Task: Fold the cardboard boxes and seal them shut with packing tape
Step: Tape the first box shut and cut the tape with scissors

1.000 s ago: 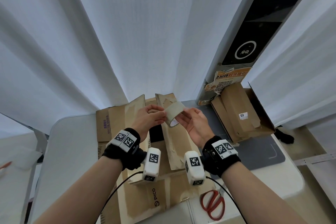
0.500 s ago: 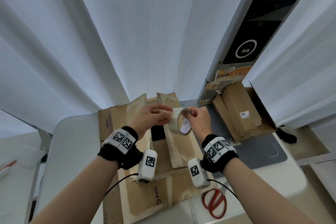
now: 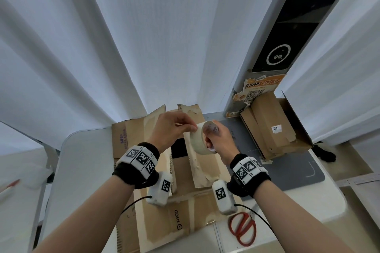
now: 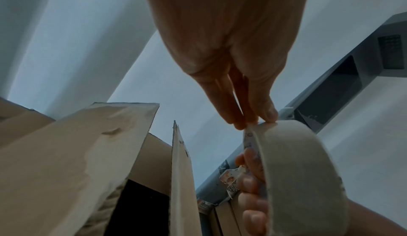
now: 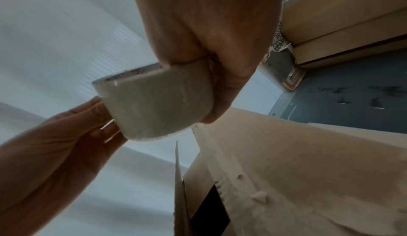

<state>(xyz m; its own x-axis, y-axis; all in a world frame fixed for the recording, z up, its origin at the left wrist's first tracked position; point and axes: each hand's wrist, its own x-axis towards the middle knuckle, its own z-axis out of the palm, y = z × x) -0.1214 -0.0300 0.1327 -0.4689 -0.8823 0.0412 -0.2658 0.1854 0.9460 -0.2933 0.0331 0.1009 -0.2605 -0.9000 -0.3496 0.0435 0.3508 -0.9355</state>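
Because the tape end had to be freed before any sealing, we held the roll [image 3: 200, 139] in the air above the open box [image 3: 197, 162], between both hands, over the middle of the desk [image 3: 82, 170]. Our right hand [image 3: 221, 142] gripped the roll with its fingers [image 4: 250, 184] hooked through the core and the thumb clamped on the outer face, which kept the roll from turning. Our left hand [image 3: 171, 129] brought thumb and fingertips [image 4: 268, 112] together at the roll's upper rim, pinching or picking at the tape edge; whether a tab had lifted we cannot tell.

The box stood with its flaps up and its dark interior exposed, so folding appeared unfinished and no new tape was visible on it. Flattened cardboard [image 3: 131, 135] lay under and around it, reaching the desk's near edge. Scissors [image 3: 242, 228] rested near the near right corner, presumably for cutting the strip. A second box [image 3: 273, 129] lay toward the far right corner, well apart from the hands.
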